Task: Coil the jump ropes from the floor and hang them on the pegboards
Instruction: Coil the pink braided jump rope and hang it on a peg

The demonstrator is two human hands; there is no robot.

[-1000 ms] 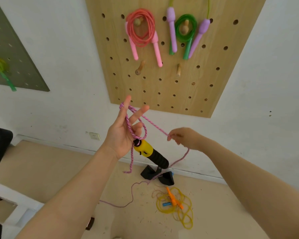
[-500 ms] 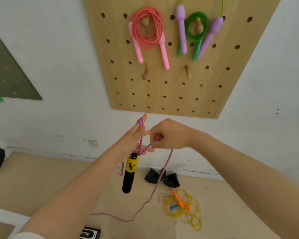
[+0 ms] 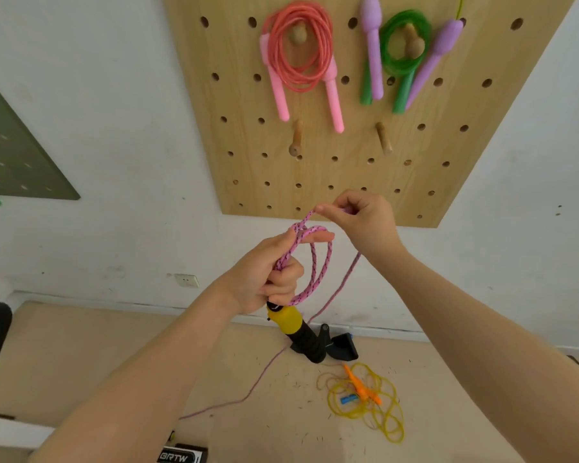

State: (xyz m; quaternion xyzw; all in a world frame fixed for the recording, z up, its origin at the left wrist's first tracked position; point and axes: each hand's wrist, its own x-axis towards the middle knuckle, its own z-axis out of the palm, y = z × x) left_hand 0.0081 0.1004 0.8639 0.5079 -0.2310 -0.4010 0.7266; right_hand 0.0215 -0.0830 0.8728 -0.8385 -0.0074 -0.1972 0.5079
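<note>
The limp, light pink braided rope [image 3: 310, 262] loops in the gripping left hand [image 3: 264, 279]; right hand [image 3: 361, 222] fingers pinch its free run, best fed hand-over-hand.

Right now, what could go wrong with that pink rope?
The loops hang loosely over the left hand, so they might slip off. The loose tail trails across the floor close to the yellow rope and could snag it as the right hand pulls more in.

text: "BRTW" | on: black box [image 3: 182, 455] | place: floor, bottom edge
</note>
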